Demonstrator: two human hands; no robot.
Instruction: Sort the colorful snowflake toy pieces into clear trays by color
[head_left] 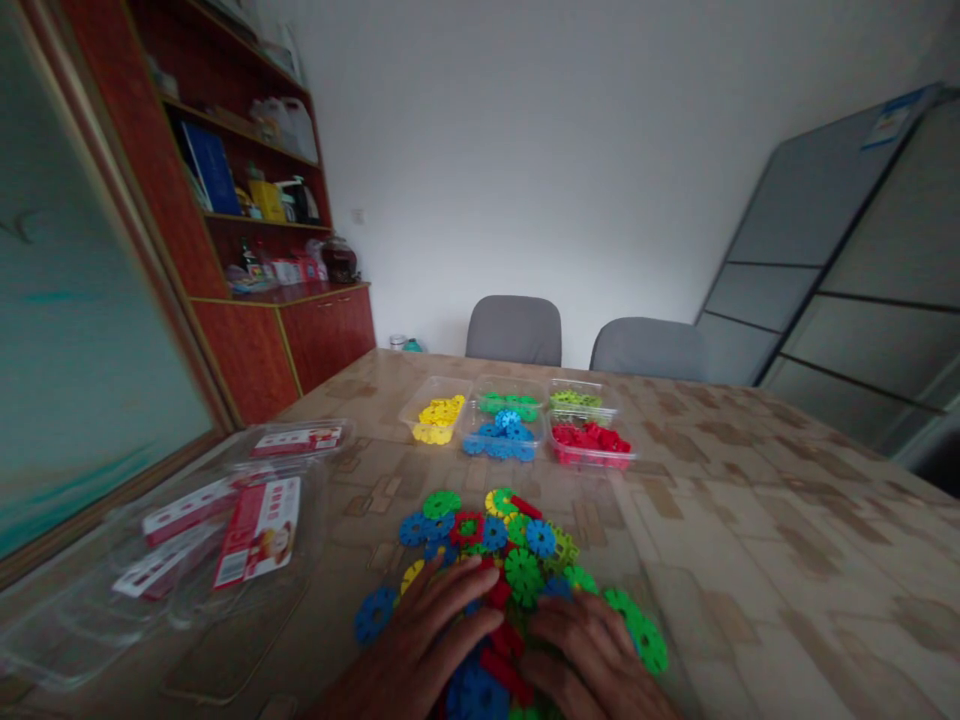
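Note:
A pile of flat plastic snowflake-shaped pieces (495,545) in blue, green, red and yellow lies on the table in front of me. My left hand (424,635) rests flat on the near left part of the pile, fingers stretched out and pointing right. My right hand (589,650) lies flat on the near right part, fingers spread toward the left. Red and blue pieces (499,665) show between the two hands. Neither hand grips anything.
Several clear trays hold sorted pieces farther back: yellow (437,412), blue (501,440), red (592,442), green (511,400), lime (577,398). Clear lids with red labels (247,520) lie at left. Two grey chairs (514,330) stand behind the patterned table (750,540); a wooden cabinet (300,330) stands left.

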